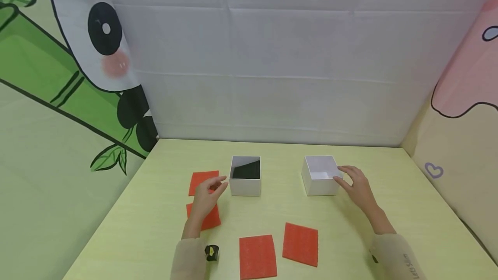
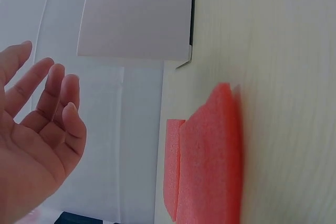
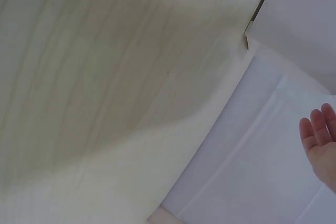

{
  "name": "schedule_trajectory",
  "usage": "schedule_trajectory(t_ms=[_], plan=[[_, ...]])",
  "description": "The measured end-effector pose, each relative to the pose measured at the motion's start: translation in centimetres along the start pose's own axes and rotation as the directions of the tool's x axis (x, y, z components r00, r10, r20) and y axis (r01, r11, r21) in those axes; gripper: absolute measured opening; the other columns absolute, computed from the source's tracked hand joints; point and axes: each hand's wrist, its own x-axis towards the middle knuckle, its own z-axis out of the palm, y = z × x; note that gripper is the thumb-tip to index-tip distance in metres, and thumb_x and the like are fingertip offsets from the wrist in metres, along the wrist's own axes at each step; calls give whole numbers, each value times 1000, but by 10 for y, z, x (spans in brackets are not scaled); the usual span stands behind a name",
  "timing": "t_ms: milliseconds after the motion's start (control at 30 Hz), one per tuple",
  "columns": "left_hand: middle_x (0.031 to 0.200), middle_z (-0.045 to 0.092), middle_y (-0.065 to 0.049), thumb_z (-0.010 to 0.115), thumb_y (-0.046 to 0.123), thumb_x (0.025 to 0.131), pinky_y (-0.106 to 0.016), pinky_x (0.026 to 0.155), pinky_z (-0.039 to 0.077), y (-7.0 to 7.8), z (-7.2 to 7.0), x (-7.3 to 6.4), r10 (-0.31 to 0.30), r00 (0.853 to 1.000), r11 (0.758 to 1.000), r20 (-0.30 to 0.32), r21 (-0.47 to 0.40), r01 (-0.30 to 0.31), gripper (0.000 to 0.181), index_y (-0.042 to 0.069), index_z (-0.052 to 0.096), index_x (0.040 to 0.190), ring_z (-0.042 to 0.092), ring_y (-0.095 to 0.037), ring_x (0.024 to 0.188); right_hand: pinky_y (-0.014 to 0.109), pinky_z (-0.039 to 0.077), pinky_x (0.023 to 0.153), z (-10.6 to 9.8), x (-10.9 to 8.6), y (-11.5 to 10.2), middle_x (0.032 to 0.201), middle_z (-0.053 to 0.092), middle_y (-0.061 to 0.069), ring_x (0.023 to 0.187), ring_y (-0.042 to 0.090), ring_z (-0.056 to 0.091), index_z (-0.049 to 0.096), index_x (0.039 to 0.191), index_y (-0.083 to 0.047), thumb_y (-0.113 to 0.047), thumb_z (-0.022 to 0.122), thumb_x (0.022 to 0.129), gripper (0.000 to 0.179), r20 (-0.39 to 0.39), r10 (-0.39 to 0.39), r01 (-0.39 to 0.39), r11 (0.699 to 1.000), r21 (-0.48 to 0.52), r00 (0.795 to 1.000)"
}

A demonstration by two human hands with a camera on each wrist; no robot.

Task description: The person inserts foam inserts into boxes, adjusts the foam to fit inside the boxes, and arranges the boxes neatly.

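A white open-topped box (image 1: pixel 245 187) stands left of the table's middle, with a dark flat piece (image 1: pixel 247 170) inside. My left hand (image 1: pixel 207 195) hovers just left of it, above red foam squares. In the left wrist view, that hand's fingers are loosely bent and hold nothing. Farther right stands a second white box (image 1: pixel 322 187), its pale interior partly visible. My right hand (image 1: pixel 357 188) is at this box's right edge, thumb and forefinger extended and apart. Whether the fingertips touch the box cannot be told. Only some right-hand fingers (image 3: pixel 318 129) show in the right wrist view.
Two red foam squares (image 1: pixel 204 178) lie under and beside the left hand. Nearer the front are another red square (image 1: pixel 258 257) and one more red square (image 1: pixel 300 244). White cloth (image 1: pixel 288 72) hangs behind the pale table (image 1: pixel 350 254), with printed cloth at both sides.
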Motion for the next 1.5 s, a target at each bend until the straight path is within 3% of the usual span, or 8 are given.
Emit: schedule_trajectory(t_ms=[233,433,600,933,1033,1167,1367,1500], plan=[[84,58,-3,62,18,85,-27,66,46,0,-5,-1,-3,1000,1000,9,27,3,29,5,63,111,52,-19,79,45,48,66,-8,0,4,102,59,25,84,37,57,58,110,10,-2,67,77,36,115,98,-99,995,-5,988],[84,57,-3,61,17,86,-27,67,46,-3,-7,-2,-10,1000,999,22,33,9,28,6,63,111,51,-19,79,30,50,61,-9,0,4,95,63,23,80,30,60,60,109,8,-2,65,79,32,144,120,-123,992,14,982],[84,56,-3,61,17,85,-28,67,46,-4,-8,-2,-23,999,999,29,34,22,27,6,64,110,51,-19,80,31,50,61,-9,0,5,97,62,24,79,30,61,60,108,8,-3,64,80,30,165,127,-132,991,18,978],[92,59,-5,61,19,86,-27,69,46,-5,-11,0,-63,997,996,38,68,60,28,7,63,111,51,-20,85,26,48,58,-6,-2,4,94,63,23,71,25,62,64,102,7,-6,65,79,26,136,142,-144,990,3,980],[89,58,-5,62,18,85,-27,69,46,-6,-12,1,-52,998,996,44,75,48,29,6,63,111,52,-20,84,22,42,54,-4,-2,3,92,63,23,65,18,56,65,99,8,-4,65,79,23,114,132,-133,991,-2,985],[86,58,-4,64,16,83,-26,65,47,-10,-14,4,-39,998,996,53,87,34,28,6,64,110,53,-20,81,20,42,54,-2,-2,4,90,63,23,69,20,57,66,95,8,-2,66,78,20,81,116,-115,993,-9,990],[81,59,-2,65,10,82,-24,62,47,-18,-22,10,-11,997,990,75,140,0,28,4,63,109,53,-19,78,20,40,54,-2,-2,3,95,62,23,70,21,55,65,98,8,-5,65,80,23,97,172,-173,985,4,980],[80,59,-3,66,8,80,-28,65,46,-22,-30,14,29,995,984,99,175,-46,28,0,63,108,54,-20,78,21,43,56,-2,-3,2,89,64,22,71,24,60,64,100,8,-7,63,82,24,114,201,-204,979,16,973]])
